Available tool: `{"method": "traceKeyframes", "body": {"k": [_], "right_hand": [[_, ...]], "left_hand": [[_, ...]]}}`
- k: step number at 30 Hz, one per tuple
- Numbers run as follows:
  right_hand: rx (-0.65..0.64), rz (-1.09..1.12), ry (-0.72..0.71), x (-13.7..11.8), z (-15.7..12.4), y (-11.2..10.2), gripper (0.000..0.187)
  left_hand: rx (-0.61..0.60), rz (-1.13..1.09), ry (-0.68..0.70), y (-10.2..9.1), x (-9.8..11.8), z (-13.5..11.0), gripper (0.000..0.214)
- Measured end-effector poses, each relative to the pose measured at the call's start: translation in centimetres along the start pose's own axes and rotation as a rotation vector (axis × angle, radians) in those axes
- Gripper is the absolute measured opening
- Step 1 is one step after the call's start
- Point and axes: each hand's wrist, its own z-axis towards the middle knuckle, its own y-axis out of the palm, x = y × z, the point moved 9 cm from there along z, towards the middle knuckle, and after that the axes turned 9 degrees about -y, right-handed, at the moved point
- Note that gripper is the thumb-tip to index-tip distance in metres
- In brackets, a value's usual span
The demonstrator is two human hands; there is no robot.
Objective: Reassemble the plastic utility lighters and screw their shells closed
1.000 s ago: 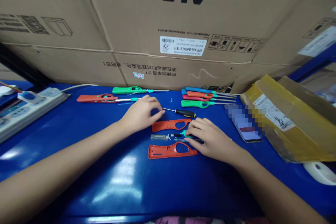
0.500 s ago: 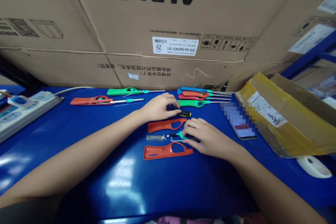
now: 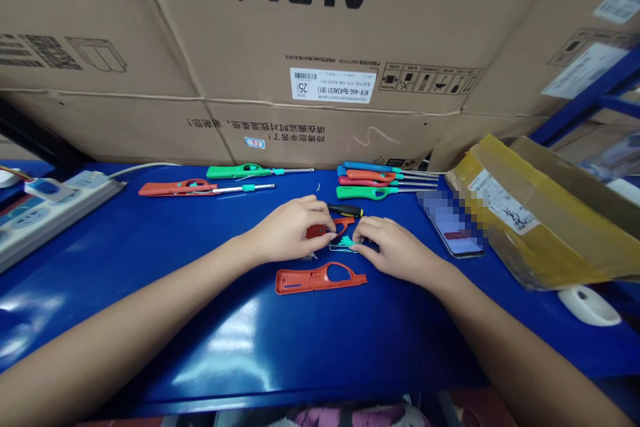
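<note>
Opened lighter parts lie on the blue table. My left hand (image 3: 293,230) is over the upper orange-red lighter shell (image 3: 345,223), fingers curled and closed. It hides most of the clear fuel tank, and what its fingertips grip is hidden. The fingers of my right hand (image 3: 400,247) are pinched at the green trigger (image 3: 346,241), with a thin white wire (image 3: 343,250) just below. Closer to me lies the other orange-red lighter shell (image 3: 320,280), inner side up. Behind both hands rests a black and yellow screwdriver (image 3: 345,210).
Further back lie a green lighter (image 3: 235,171), a red lighter (image 3: 175,189) and several stacked lighters (image 3: 370,180). A phone (image 3: 453,227), a taped carton (image 3: 500,213) and a white mouse-like object (image 3: 590,305) are right. At left sits a power strip (image 3: 60,203). A large cardboard box (image 3: 250,80) stands behind.
My left hand has left the screwdriver and come toward me over the upper shell and tank. My right hand stays by the green trigger. A small white scrap behind now shows.
</note>
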Motion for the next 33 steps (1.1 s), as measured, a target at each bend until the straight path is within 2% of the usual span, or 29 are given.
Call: {"method": "traceKeyframes", "body": {"k": [4,7,11,16,19,22,28,31,33], "right_hand": [[0.087,-0.005,-0.051,-1.7,0.1,-1.3,0.01],[0.161,-0.06,-0.116,-3.9,0.1,-2.0,0.015],[0.124,-0.115,-0.192,-6.0,0.2,-1.4,0.015],[-0.005,0.099,-0.068,-4.9,0.0,0.4,0.028],[-0.07,0.124,-0.047,-4.4,-0.1,1.8,0.017],[-0.076,0.132,-0.079,-4.4,0.0,2.7,0.003],[0.013,0.249,-0.025,-3.5,-0.1,1.9,0.007],[-0.037,0.211,-0.021,-2.9,-0.5,0.9,0.007],[-0.126,0.162,-0.023,-2.3,-0.9,0.4,0.007]], "left_hand": [[0.115,-0.126,-0.159,-0.3,0.1,-1.6,0.03],[0.137,-0.259,-0.259,0.5,0.1,-2.7,0.031],[0.14,-0.442,-0.378,1.7,-0.7,-4.1,0.025],[0.238,-0.596,-0.478,0.8,-2.9,-6.2,0.027],[0.32,-0.649,-0.509,-0.2,-4.0,-7.2,0.029],[0.375,-0.707,-0.539,-0.6,-4.7,-7.7,0.027],[0.377,-0.878,-0.581,0.0,-4.8,-8.1,0.024],[0.367,-0.914,-0.612,0.4,-4.8,-8.4,0.024],[0.331,-0.937,-0.637,1.0,-4.8,-8.4,0.026]]}}
